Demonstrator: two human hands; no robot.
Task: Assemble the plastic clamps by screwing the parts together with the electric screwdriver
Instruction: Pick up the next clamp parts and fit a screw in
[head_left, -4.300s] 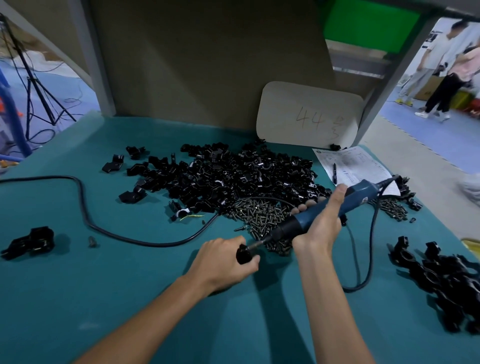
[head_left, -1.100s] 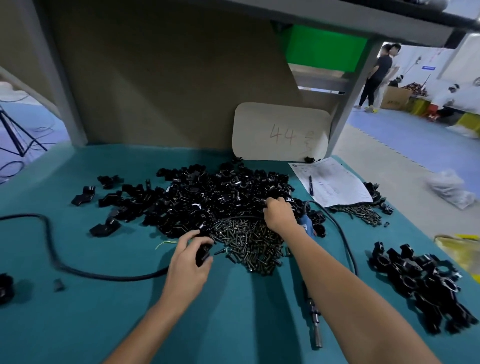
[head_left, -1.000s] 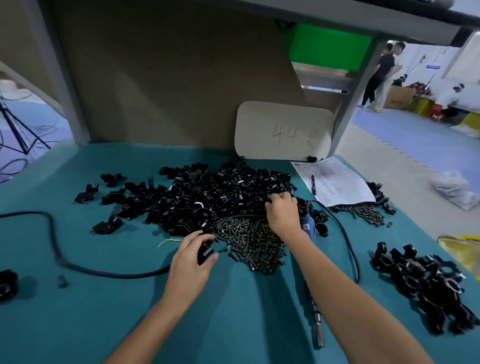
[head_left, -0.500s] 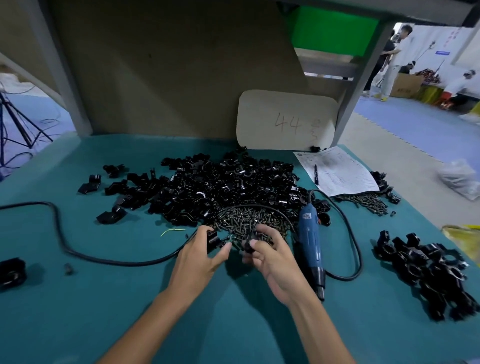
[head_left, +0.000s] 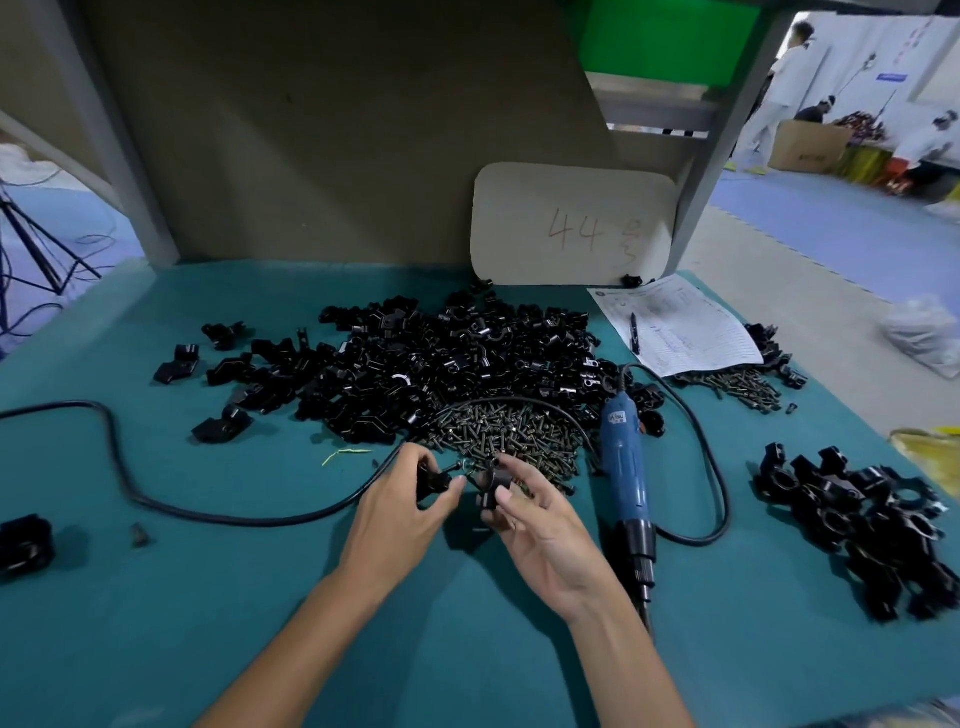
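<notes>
The electric screwdriver (head_left: 623, 467) lies on the worktop (head_left: 208, 597), long axis pointing toward the person, bit end nearest. Just left of it, the right hand (head_left: 540, 535) grasps one clamp part (head_left: 493, 486) in its fingers (head_left: 522, 470). Further left, the left hand (head_left: 400, 514) pinches the mating part (head_left: 432, 480). The right hand is nearer the tool.

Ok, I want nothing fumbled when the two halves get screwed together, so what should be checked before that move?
1. The left hand holds a clamp half: ok.
2. The right hand holds the second clamp half: ok.
3. Halves joined: not ok, held apart.
4. A screw seated in the left half: cannot tell.
5. The electric screwdriver within reach: ok, lying on the table beside the right hand.
6. The screw pile close by: ok.
</notes>
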